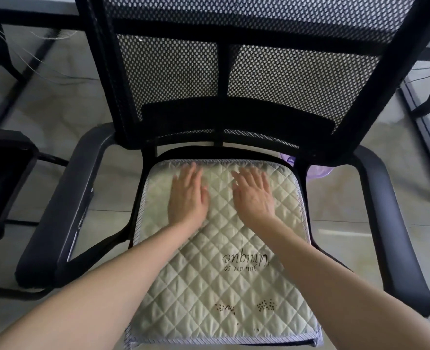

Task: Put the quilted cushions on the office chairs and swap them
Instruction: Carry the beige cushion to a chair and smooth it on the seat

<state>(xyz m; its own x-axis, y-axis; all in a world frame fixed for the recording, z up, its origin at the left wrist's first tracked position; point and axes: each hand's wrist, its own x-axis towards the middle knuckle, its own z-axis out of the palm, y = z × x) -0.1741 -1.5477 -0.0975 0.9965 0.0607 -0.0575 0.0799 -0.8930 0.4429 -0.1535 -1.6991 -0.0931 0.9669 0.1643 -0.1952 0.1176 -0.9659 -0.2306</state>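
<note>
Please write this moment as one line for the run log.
left hand: flat, open | right hand: flat, open | green quilted cushion: on office chair seat

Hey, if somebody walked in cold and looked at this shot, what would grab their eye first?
Probably the pale green quilted cushion lying flat on the seat of the black office chair, mid-frame, its printed lettering upside down from this view. Next, the left hand and right hand, both open and flat on the cushion's far half, near the mesh backrest. A second dark chair shows at the left edge.
</note>
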